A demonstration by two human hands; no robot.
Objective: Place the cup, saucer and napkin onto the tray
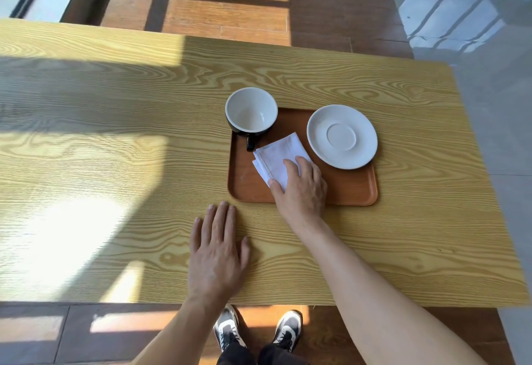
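Observation:
A brown wooden tray (348, 189) lies on the table, right of centre. A black cup with a white inside (251, 110) stands upright at the tray's far left corner, handle toward me. A white saucer (341, 136) rests on the tray's far right corner, overhanging the rim a little. A folded white napkin (277, 157) lies in the middle of the tray. My right hand (300, 189) rests on the napkin's near corner, thumb and fingers touching the cloth. My left hand (218, 252) lies flat on the table, fingers apart, just short of the tray's near left corner.
The light wood-grain table (115, 149) stretches wide to the left, with sunlit patches and shadows. Its near edge runs below my left wrist and its right edge lies beyond the tray. My shoes (256, 328) show on the brown floor under the near edge.

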